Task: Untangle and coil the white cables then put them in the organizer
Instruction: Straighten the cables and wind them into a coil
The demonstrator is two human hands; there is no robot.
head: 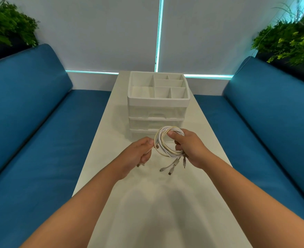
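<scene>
I see right hand (188, 147) grip pinching coiled white cables (165, 142); left hand (138, 154) pinches loose end; organizer (158, 92) straight ahead, beyond coil.

Head view: worn high, facing forward and down — close above the grip, table (147, 203) beyond.

White divided plastic organizer with clear drawers (158, 97) stands on the long white table (147, 203), toward its far end. Coil of white cables (165, 149) held above the table, just before the organizer's lower drawers, between the two hands: left hand (138, 154) at the coil's left side, right hand (190, 147) at its right. Cable plugs (170, 169) hang below the coil. Blue cushioned bench (31, 122) flanks the table left and right. Green leafy plants (290, 42) sit behind the bench backs.
</scene>
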